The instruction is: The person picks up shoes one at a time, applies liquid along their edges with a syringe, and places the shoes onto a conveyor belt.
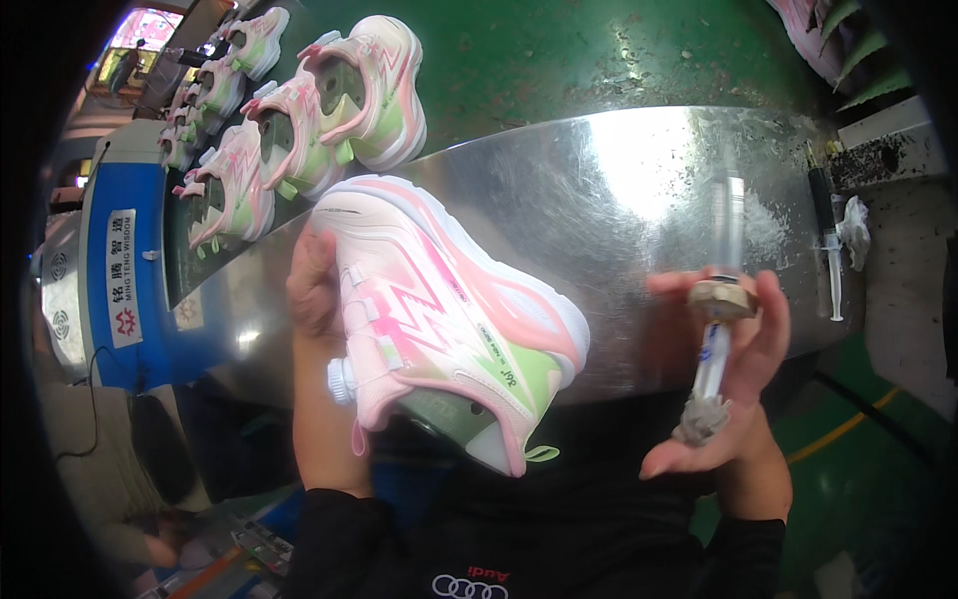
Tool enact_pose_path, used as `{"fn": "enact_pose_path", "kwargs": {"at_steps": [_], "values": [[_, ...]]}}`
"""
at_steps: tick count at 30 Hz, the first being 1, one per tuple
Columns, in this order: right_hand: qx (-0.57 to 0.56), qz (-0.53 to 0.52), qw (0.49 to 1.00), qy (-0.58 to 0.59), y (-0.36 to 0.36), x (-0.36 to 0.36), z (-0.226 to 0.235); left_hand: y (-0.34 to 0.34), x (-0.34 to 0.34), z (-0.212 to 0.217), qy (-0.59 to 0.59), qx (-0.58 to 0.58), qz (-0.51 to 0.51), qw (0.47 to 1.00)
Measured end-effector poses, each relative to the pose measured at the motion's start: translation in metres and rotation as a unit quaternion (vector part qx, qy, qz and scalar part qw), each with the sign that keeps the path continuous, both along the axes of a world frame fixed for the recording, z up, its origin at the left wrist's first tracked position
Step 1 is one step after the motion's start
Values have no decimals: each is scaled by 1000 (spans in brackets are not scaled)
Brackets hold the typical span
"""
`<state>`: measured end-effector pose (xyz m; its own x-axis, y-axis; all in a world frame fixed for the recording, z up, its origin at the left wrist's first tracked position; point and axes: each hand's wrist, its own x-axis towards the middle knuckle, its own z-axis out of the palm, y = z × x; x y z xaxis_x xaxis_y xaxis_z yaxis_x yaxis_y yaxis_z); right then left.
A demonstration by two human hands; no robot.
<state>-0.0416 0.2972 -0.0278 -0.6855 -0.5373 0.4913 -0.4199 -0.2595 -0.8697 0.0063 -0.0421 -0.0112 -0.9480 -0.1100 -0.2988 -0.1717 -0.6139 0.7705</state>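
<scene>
A pink and white sneaker (pixel 429 309) with a green heel and a thick white sole is in my left hand (pixel 315 280), which grips it round the toe end. The shoe is tipped on its side, its opening toward me and a white dial at its tongue. To the right, my right hand (pixel 753 349) holds a syringe (pixel 711 359), its clear barrel pointing away from me. Brownish wrapping surrounds the syringe's collar, and a grey wad covers the plunger end near my thumb. The syringe tip is blurred and apart from the shoe.
A shiny metal worktop (pixel 559 170) lies beneath my hands. Several similar sneakers (pixel 374 95) stand on the green surface (pixel 519 60) at the far left. Another syringe (pixel 833 270) lies at the right edge beside a crumpled white tissue (pixel 855 232). A blue and white machine housing (pixel 130 260) stands left.
</scene>
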Motion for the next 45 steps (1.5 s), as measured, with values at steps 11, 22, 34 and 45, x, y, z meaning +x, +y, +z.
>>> {"fn": "enact_pose_path", "kwargs": {"at_steps": [11,22,34,45], "values": [[594,-180,734,275,52,-8,59,-23,1,-18,63,-97,16,993],[87,34,967,-237,-57,10,27,-21,0,-13,80,-11,-18,997],[21,183,851,-491,-80,9,27,-19,0,-9,77,-32,-24,996],[9,176,859,-481,-81,10,27,-17,0,-7,79,-36,-34,996]]}}
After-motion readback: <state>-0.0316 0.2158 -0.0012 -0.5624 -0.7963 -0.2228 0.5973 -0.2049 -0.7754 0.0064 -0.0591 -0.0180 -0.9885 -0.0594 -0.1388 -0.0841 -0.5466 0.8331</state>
